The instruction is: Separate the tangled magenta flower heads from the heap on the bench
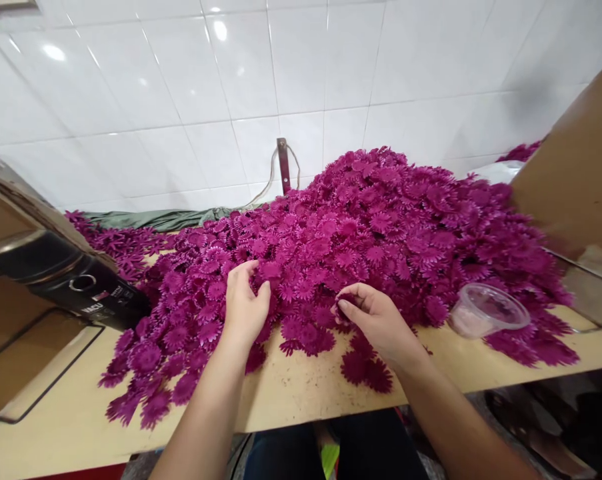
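A big heap of magenta fabric flower pieces (371, 227) covers the wooden table (301, 393) and rises toward the white tiled wall. My left hand (245, 303) rests on the heap's front edge, fingers curled around a flower piece between thumb and fingers. My right hand (375, 320) sits just to its right, thumb and forefinger pinched on another flower piece (345, 300). A few loose flower pieces (365, 367) lie flat on the table under my right wrist.
A clear plastic cup (485, 310) lies on its side at the heap's right edge. A black device (65, 277) sits at the left on cardboard. A cardboard panel (575, 167) stands at the right. Green cloth (155, 219) lies at the back left.
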`<state>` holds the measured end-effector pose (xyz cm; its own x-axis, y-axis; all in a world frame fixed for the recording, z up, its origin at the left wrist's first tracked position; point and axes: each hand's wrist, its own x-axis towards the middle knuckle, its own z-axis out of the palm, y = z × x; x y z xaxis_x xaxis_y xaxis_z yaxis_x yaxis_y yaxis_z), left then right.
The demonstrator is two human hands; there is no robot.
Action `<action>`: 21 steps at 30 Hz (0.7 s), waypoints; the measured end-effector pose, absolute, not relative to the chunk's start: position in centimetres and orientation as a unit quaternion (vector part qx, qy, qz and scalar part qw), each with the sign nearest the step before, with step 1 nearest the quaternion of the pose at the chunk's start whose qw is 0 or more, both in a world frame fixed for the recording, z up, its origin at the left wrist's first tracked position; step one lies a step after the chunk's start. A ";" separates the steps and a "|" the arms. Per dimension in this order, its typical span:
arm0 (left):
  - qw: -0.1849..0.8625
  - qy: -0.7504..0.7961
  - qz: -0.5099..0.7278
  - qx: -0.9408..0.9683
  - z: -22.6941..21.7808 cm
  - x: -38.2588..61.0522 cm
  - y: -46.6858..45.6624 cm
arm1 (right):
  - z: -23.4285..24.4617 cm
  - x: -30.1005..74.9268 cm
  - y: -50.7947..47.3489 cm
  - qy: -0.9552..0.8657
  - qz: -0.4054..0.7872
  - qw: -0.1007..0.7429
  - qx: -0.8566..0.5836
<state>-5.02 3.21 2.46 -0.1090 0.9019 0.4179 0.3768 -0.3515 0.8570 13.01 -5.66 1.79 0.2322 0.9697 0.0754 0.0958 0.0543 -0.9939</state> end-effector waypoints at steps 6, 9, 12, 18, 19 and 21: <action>0.293 0.402 0.435 0.751 2.6 -2.4 -1.7 | 2.2 11.8 -5.0 -0.500 0.280 0.527 -0.628; 0.351 0.379 0.413 0.750 2.3 -0.7 -2.8 | 2.2 11.7 -4.7 -0.498 0.301 0.524 -0.622; 0.395 0.370 0.439 0.718 2.1 0.0 -2.6 | 2.1 11.8 -4.7 -0.506 0.334 0.525 -0.598; 0.536 0.393 0.518 0.538 2.4 0.1 -1.4 | 2.8 11.4 -5.7 -0.580 0.352 0.502 -0.537; 0.550 0.393 0.527 0.515 2.5 -0.1 -1.1 | 2.9 11.4 -6.0 -0.583 0.349 0.502 -0.535; 0.553 0.407 0.565 0.458 2.8 -0.7 -0.1 | 3.0 11.7 -6.6 -0.581 0.346 0.500 -0.541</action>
<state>-0.69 -0.09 2.83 0.0303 0.9972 0.0684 -0.2521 -0.0586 0.9659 11.70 -6.58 3.01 0.0853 0.9746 0.2069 0.2823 0.1755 -0.9431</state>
